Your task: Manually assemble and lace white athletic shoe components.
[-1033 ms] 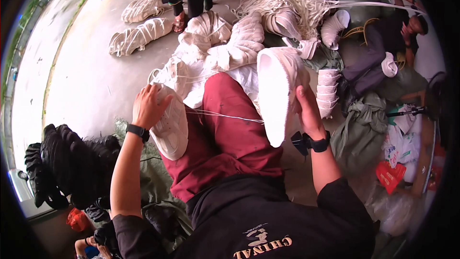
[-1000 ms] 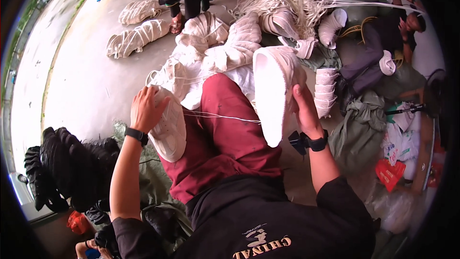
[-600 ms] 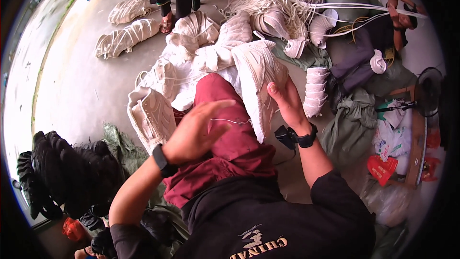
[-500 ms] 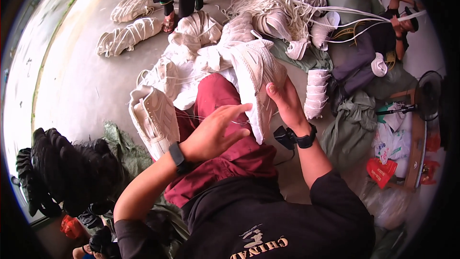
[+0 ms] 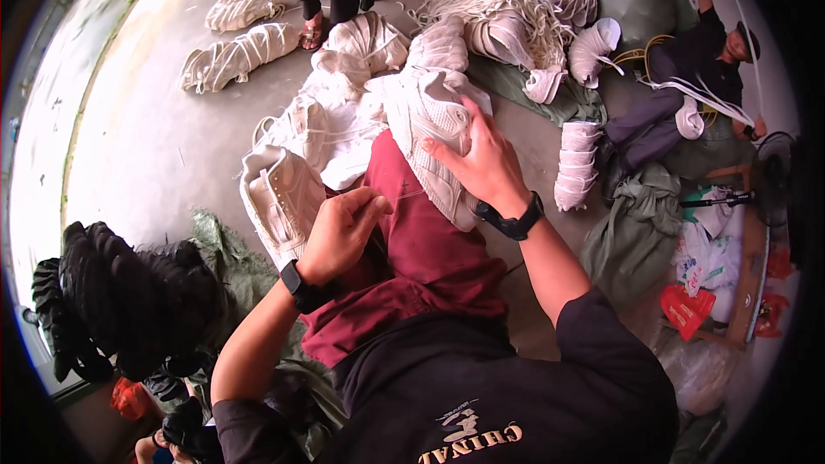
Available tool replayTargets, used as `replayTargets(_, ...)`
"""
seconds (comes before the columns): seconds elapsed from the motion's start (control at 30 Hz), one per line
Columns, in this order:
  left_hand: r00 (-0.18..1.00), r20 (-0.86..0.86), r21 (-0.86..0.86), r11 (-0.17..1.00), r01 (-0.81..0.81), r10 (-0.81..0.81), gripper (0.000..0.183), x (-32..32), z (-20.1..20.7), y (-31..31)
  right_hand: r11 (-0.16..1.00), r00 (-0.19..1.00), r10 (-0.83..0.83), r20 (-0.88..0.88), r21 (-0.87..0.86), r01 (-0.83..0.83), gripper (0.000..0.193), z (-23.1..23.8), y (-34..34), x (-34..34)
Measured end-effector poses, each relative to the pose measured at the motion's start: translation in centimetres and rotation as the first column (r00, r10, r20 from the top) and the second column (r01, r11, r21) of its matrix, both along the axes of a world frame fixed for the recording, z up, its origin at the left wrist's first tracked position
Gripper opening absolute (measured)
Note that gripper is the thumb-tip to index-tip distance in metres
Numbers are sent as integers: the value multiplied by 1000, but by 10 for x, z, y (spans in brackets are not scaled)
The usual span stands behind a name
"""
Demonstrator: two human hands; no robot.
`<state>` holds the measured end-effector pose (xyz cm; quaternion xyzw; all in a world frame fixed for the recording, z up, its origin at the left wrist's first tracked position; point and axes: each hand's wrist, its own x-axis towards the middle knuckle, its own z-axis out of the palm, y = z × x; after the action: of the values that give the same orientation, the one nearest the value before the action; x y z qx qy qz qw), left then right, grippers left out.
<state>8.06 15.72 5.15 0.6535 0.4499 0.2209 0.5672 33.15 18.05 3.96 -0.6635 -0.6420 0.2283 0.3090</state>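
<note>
Near the centre of the frame, the right hand point(image 5: 491, 167) clasps a white shoe point(image 5: 425, 125) tilted over the dark red trousers point(image 5: 400, 245). Left of it, the left hand point(image 5: 338, 239) pinches a thin thread point(image 5: 412, 195) between thumb and fingers, beside a second shoe point(image 5: 279, 198) at centre left.

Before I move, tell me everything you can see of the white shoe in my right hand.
The white shoe has textured, mesh-like panels, smoother overlays and an oval mark. Its side faces the camera, and it slants across the knee of the maroon trousers, lower end rightward; whether it rests there is unclear. The right hand holds it, thumb across its side. A thin thread runs from beside it toward the left hand.
</note>
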Motion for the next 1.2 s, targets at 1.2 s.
replayTargets(1.2,917,-307,493,866,-78,257,31,29,-38,58,936,953,302,-24,-179,-302,99,-36,9,-7)
